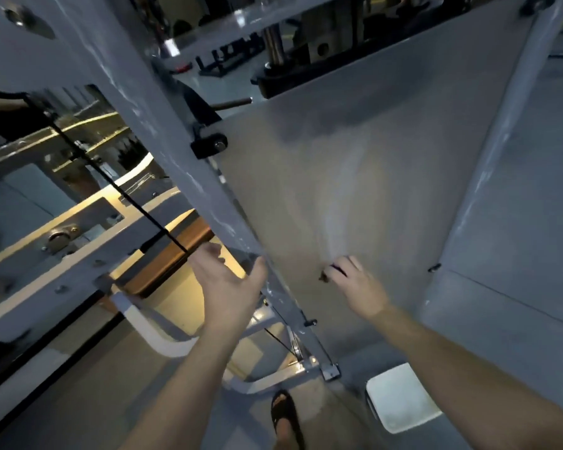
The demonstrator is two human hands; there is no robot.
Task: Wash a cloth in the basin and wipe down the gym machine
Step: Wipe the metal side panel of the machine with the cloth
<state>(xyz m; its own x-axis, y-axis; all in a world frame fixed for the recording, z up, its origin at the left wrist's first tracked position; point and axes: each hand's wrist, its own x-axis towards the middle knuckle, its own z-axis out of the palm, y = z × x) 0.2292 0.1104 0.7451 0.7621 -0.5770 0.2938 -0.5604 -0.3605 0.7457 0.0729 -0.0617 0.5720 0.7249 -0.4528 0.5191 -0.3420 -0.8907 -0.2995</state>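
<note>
The gym machine fills the view: a grey upright post [163, 131] runs from upper left to lower middle, with a pale flat shield panel [355, 177] to its right. My right hand [355, 285] presses against that panel, its fingers curled round a small dark cloth [330, 271] that barely shows. A faint wet streak rises above the hand. My left hand [229, 280] is open, fingers spread, thumb touching the post's edge. A white rectangular basin [400, 397] stands on the floor at lower right.
A black cable [117, 186] crosses left of the post. A brown padded seat [169, 254] and a white frame bar [143, 326] lie lower left. My sandalled foot [285, 414] stands at the bottom. Weight stack parts and grey floor at top.
</note>
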